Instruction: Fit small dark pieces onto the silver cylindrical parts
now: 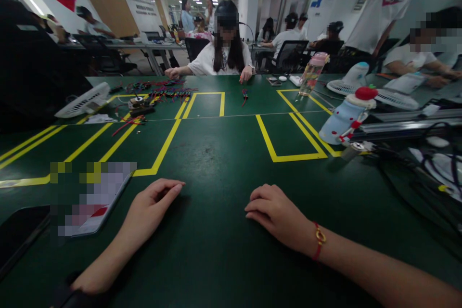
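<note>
My left hand (153,207) rests on the dark green table (212,231), its thumb laid against curled fingers and nothing visible in the grasp. Across from it, my right hand (269,211) lies on the same surface with loosely curled, closed fingers, also holding nothing that I can see. A red cord bracelet with a gold ring (319,237) circles the right wrist. Closest to the left hand is a flat, phone-like item in a pale case (111,202), partly blurred out. A black flat object (21,231) sits at the left edge.
Yellow tape lines (168,147) mark the table. Wires with connectors (169,94) lie at the far left near a white fan (84,100). At right stand a blue bottle (341,120), a pink-lidded bottle (313,74) and black cables (407,202). A person (227,53) sits opposite.
</note>
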Demonstrator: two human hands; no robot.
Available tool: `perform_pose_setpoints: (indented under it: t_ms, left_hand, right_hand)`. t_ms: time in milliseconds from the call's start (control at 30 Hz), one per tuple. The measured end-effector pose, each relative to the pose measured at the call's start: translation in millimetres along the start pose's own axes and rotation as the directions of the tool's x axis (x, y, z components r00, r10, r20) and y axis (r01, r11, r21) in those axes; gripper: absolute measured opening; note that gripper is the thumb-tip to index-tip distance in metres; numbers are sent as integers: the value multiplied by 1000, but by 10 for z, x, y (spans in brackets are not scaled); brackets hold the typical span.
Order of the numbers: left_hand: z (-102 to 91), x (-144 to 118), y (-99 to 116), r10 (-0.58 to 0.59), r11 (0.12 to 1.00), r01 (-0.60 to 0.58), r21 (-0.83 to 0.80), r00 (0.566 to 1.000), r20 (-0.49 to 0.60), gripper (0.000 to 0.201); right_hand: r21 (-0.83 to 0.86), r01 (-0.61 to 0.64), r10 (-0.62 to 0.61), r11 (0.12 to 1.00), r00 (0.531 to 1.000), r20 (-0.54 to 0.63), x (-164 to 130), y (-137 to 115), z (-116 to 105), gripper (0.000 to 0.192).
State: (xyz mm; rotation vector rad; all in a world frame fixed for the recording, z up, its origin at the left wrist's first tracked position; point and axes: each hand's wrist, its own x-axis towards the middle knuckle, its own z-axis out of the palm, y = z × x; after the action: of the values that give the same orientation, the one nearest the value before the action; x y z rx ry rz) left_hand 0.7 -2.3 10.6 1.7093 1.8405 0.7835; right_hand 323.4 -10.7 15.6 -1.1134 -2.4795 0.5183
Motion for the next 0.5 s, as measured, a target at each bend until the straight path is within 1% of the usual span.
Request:
perform_pose_setpoints:
  t_ms: [67, 100, 133, 167, 200, 233, 267, 333, 400, 433, 500]
  left_hand:
    - [0, -4, 6, 10, 1000, -10, 3, 1000, 0, 35]
    - [3, -3, 7, 15, 1000, -15, 3, 1000, 0, 35]
    - [7, -2, 7, 20, 1000, -20, 3, 1000, 0, 36]
    - [11, -1, 5, 23, 1000, -23, 2, 1000, 0, 35]
    - [15, 1, 5, 26, 1000, -26, 2, 1000, 0, 35]
    - [19, 2, 5, 29, 1000, -29, 3, 1000, 0, 35]
    - [21, 2, 5, 31, 1000, -31, 4, 1000, 1, 34]
    - [22, 1, 9, 34, 999, -34, 9, 999, 1, 33]
    - [20, 1, 11, 36, 999, -36, 13, 999, 2, 33]
    - [19, 1, 9, 36, 999, -36, 15, 999, 2, 33]
    - [18, 2, 0, 36, 999, -36, 19, 999, 6, 33]
  right_hand:
    - [-55, -66, 59, 996, 991, -123, -4, 171, -164, 25]
    - [-122, -146, 120, 982, 972, -204, -12, 299, -299, 27]
    - [-204, -258, 194, 944, 937, -289, -28, 443, -457, 29]
    - [-280, -387, 271, 879, 887, -374, -52, 594, -629, 33]
    - [-334, -512, 343, 791, 824, -451, -87, 746, -803, 37]
    - [-361, -620, 406, 696, 755, -514, -133, 893, -970, 41]
    - [-366, -702, 459, 611, 690, -559, -187, 1029, -1121, 44]
    - [-336, -805, 549, 489, 584, -598, -308, 1263, -1357, 47]
    - [-310, -866, 636, 392, 498, -590, -420, 1441, -1498, 44]
    - [-300, -884, 670, 358, 467, -577, -464, 1510, -1538, 41]
    - [-288, -905, 711, 315, 425, -559, -521, 1612, -1583, 36]
